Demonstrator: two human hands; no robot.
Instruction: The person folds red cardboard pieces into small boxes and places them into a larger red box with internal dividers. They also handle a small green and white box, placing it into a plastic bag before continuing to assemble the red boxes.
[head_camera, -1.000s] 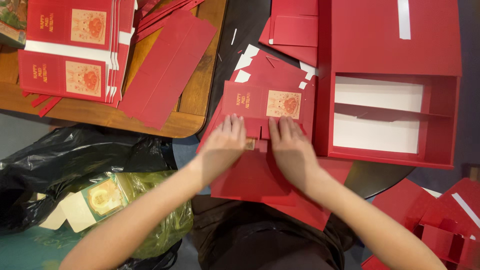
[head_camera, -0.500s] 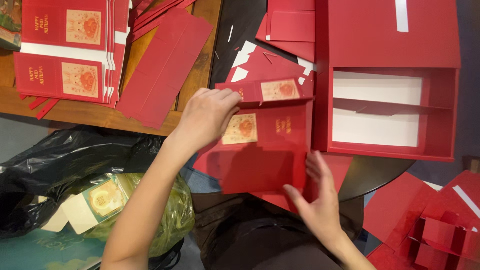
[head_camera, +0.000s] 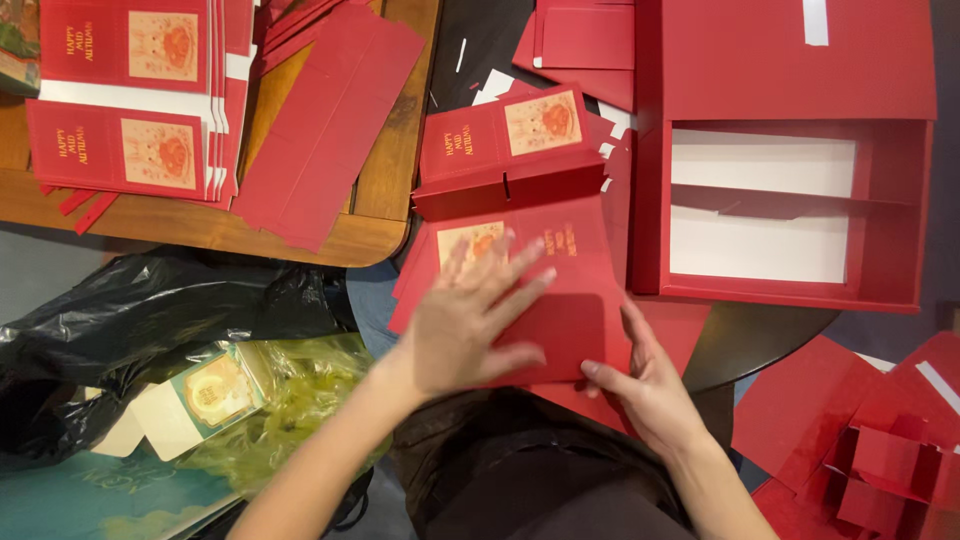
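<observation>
A flat red card sleeve (head_camera: 560, 300) with a pale picture panel and gold lettering is lying on the person's lap, just below a matching folded red box (head_camera: 510, 150). The left hand (head_camera: 470, 320) is lying spread on the sleeve, fingers splayed and flat, pressing rather than grasping, and covering part of the picture panel. The right hand (head_camera: 645, 385) is sitting at the sleeve's lower right corner, thumb on top and fingers tucked under the edge; it seems to be pinching that corner, though the underside is hidden. To the right of the sleeve, a large open red box (head_camera: 790, 210) with a white lining is lying on a dark round table (head_camera: 750, 340). The sleeve's lower edge is blending into other red sheets beneath, so its outline there is hard to trace.
</observation>
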